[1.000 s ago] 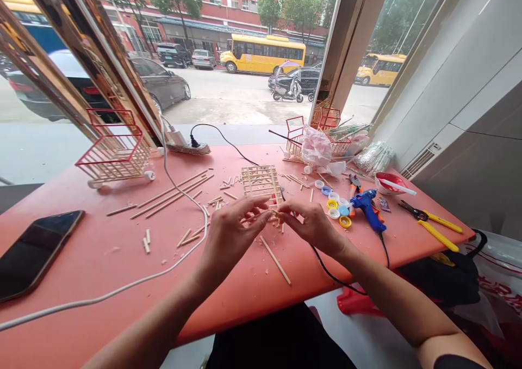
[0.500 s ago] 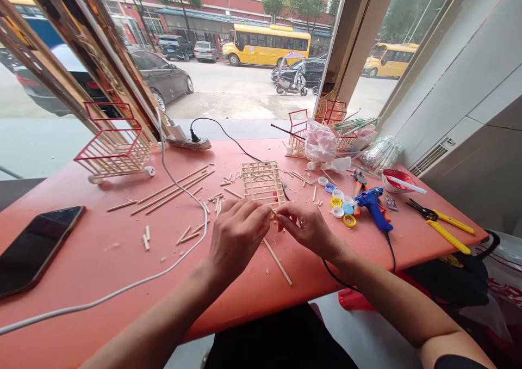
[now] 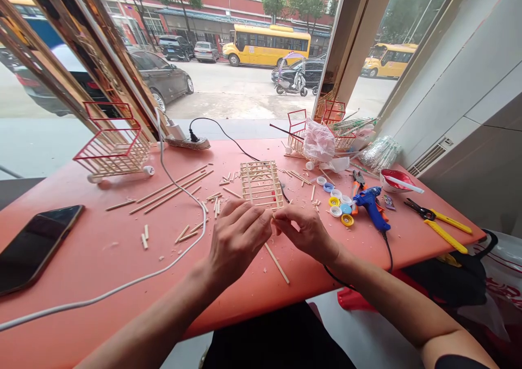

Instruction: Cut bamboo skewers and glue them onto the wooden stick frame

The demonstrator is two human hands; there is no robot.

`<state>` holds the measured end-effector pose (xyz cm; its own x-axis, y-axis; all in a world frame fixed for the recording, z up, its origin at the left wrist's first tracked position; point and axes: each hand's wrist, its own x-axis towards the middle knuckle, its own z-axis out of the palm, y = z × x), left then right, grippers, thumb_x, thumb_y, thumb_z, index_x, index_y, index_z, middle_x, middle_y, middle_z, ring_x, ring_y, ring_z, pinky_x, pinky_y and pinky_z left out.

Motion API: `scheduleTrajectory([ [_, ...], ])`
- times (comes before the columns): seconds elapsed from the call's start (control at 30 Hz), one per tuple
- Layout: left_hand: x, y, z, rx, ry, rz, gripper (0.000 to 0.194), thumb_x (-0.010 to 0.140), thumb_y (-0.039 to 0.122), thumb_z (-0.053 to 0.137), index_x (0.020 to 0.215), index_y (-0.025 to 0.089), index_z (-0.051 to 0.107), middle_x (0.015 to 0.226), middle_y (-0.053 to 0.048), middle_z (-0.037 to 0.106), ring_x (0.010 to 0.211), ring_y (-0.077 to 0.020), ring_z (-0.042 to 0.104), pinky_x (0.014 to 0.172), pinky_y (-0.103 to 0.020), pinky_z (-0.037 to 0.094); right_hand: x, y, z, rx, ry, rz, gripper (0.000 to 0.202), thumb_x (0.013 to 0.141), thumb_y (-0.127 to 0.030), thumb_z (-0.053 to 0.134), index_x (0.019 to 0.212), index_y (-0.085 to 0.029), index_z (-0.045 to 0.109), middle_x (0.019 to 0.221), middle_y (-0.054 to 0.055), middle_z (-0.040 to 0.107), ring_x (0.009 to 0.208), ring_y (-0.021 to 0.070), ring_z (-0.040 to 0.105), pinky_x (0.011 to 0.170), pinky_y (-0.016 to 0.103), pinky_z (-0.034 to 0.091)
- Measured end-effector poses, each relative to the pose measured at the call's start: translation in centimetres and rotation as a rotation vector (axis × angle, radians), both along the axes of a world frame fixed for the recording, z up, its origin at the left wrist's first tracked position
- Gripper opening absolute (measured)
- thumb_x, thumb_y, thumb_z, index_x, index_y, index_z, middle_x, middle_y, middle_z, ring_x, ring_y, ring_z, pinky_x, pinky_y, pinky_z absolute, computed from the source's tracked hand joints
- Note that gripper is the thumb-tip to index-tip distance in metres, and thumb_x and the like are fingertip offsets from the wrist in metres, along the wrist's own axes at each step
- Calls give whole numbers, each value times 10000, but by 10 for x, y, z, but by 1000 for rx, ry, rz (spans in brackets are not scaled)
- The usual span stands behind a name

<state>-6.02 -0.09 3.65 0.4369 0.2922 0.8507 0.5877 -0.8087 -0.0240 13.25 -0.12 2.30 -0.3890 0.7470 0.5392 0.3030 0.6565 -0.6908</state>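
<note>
My left hand and my right hand meet fingertip to fingertip over the middle of the pink table. Both are closed in a pinch around something small that their fingers mostly hide. Just beyond them lies a lattice frame of thin wooden sticks, with a small red piece near its right side. A loose wooden stick lies on the table below the hands. Short cut sticks and shavings are scattered to the left.
A small stick cart stands at the left. A phone and a white cable lie nearer. On the right are bottle caps, a blue glue gun, yellow-handled pliers and a red bowl.
The fingertips have shifted slightly and remain together. The table view has moved very slightly to the left; nothing has visibly been let go.
</note>
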Motion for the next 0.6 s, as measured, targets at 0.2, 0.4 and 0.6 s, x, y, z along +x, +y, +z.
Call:
scheduleTrajectory([
  [0.2, 0, 0, 4, -54, 13, 32, 146, 951, 93, 598, 1046, 191, 649, 865, -45, 760, 785, -195, 680, 820, -359, 518, 2, 3, 0, -1, 18, -16, 194, 1034, -267, 538, 881, -206, 640, 750, -3, 673, 699, 120, 637, 707, 242, 519],
  [0.4, -4, 4, 3, -228, -11, 73, 112, 979, 220, 641, 1063, 165, 691, 943, -72, 766, 867, -229, 700, 782, -346, 510, 7, 7, -2, -25, 15, -42, 167, 1035, -287, 566, 929, -207, 667, 792, 8, 725, 732, 129, 689, 720, 242, 536],
  [0.6, -5, 1, 7, -115, 23, 74, 83, 972, 140, 619, 925, 175, 677, 841, -47, 753, 761, -212, 663, 754, -353, 472, 7, 10, -5, 34, -1, -22, 148, 1028, -260, 591, 927, -205, 683, 816, 10, 749, 745, 122, 687, 727, 230, 528],
])
